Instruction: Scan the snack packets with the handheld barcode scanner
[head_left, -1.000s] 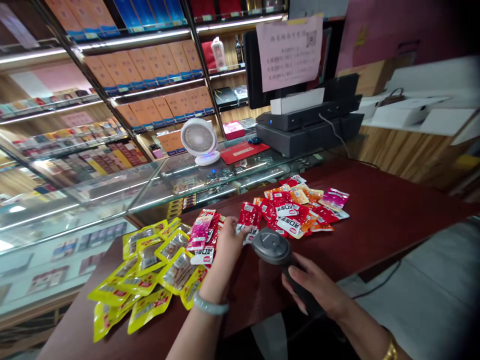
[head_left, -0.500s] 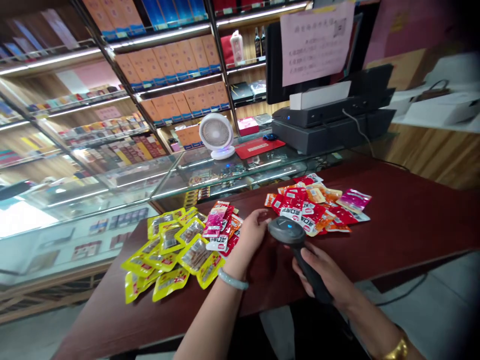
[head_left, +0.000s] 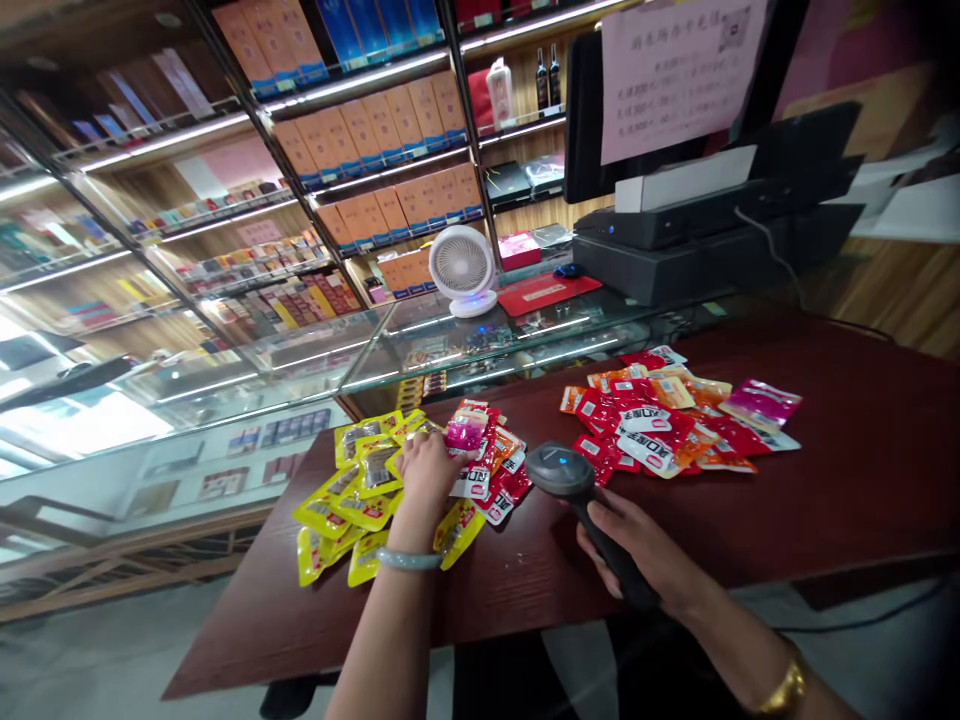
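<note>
My left hand (head_left: pixel 426 475), with a pale bangle at the wrist, is over the border between two groups of snack packets. Its thumb stretches right beside a pink packet (head_left: pixel 466 430), apart from the other fingers; their tips are partly hidden, and no grasp shows. Beneath and around it lie yellow snack packets (head_left: pixel 375 465). To its right are red and orange packets (head_left: pixel 504 490). My right hand (head_left: pixel 626 540) is wrapped round the handle of a black barcode scanner (head_left: pixel 561 470), held above the table with a blue light on its head.
A second pile of red, orange and pink packets (head_left: pixel 660 415) lies to the right on the dark red table (head_left: pixel 517 590). Behind stand a glass counter (head_left: pixel 360 350), a white fan (head_left: pixel 463 270), a red mat (head_left: pixel 547 293) and a monitor with a pink notice (head_left: pixel 679 80).
My left hand has moved left from beside the scanner onto the packets. Another red packet now shows at the left edge of the right pile. The view has shifted; the scanner stays in my right hand.
</note>
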